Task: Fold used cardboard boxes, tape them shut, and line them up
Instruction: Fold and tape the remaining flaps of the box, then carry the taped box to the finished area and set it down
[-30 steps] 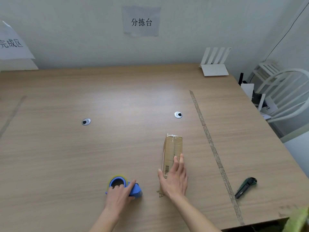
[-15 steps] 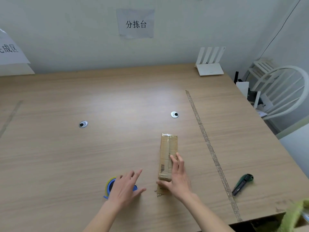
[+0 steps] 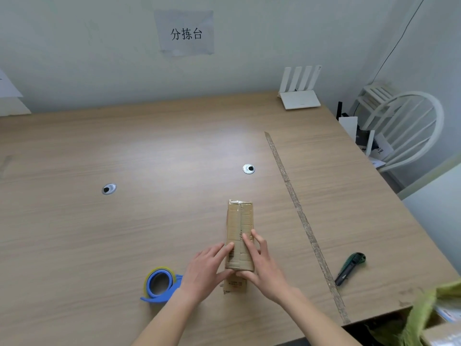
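Now the tape dispenser [image 3: 159, 283] has been let go by the left hand [image 3: 207, 268], which has joined the right hand [image 3: 262, 260] on the cardboard box [image 3: 240, 231] at the desk's [image 3: 149, 151] near middle; fingers lie flat, pressing the flaps, so taping is judged imminent.
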Demonstrator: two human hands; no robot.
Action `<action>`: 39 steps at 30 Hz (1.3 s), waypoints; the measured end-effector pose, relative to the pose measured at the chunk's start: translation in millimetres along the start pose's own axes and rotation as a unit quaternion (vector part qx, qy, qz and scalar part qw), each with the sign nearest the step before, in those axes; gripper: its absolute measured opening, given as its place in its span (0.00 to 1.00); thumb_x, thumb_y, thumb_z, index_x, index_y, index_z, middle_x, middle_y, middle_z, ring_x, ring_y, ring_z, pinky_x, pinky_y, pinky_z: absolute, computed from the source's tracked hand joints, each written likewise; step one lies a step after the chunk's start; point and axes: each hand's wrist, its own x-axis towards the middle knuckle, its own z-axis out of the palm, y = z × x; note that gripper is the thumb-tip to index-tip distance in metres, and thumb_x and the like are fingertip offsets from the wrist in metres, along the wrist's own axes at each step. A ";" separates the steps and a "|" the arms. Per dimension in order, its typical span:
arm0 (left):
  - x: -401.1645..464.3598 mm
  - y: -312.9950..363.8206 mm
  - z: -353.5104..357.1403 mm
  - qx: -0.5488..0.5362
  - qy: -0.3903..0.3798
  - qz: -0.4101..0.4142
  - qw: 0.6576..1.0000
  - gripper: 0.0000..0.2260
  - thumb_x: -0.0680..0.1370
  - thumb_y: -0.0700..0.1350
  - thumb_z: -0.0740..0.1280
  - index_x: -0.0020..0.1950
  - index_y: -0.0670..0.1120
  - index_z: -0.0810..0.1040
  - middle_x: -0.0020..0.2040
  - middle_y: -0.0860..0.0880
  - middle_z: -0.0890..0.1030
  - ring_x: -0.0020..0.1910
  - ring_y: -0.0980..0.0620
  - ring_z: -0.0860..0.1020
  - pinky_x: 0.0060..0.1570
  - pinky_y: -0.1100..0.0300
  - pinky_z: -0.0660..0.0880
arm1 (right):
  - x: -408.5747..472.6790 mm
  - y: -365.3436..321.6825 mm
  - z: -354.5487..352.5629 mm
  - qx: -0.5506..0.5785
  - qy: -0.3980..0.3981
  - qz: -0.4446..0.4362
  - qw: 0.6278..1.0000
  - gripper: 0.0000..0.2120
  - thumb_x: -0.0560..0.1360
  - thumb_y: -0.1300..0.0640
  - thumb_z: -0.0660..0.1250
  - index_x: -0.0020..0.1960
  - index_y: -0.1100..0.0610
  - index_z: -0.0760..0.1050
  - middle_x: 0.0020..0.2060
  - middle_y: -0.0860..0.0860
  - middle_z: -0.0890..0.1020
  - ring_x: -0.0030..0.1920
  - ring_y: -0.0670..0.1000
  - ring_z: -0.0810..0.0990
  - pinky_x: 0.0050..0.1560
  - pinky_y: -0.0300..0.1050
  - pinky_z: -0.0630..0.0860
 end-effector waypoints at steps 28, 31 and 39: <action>9.3 11.6 -26.3 -0.063 -0.104 -0.087 0.989 0.30 0.77 0.62 0.67 0.75 0.67 0.56 0.73 0.62 0.70 0.66 0.55 0.74 0.58 0.55 0.75 | 67.1 38.4 -57.0 -0.157 -0.035 -0.246 0.956 0.33 0.61 0.43 0.81 0.59 0.48 0.69 0.55 0.46 0.70 0.51 0.52 0.78 0.35 0.50 0.78; 7.7 15.0 -29.5 -0.076 -0.101 -0.102 0.987 0.30 0.77 0.62 0.68 0.74 0.69 0.56 0.73 0.64 0.70 0.66 0.56 0.74 0.59 0.56 0.74 | 71.6 38.7 -63.2 -0.176 -0.032 -0.257 0.950 0.29 0.63 0.46 0.81 0.58 0.48 0.71 0.54 0.46 0.71 0.50 0.51 0.78 0.32 0.47 0.75; 16.5 33.4 -33.8 -0.282 -0.014 -0.241 0.929 0.35 0.73 0.68 0.67 0.77 0.69 0.55 0.66 0.68 0.72 0.59 0.62 0.77 0.59 0.58 0.75 | 55.6 37.8 -66.6 0.196 0.015 0.001 0.980 0.22 0.78 0.51 0.69 0.70 0.43 0.68 0.65 0.42 0.70 0.59 0.45 0.77 0.57 0.40 0.76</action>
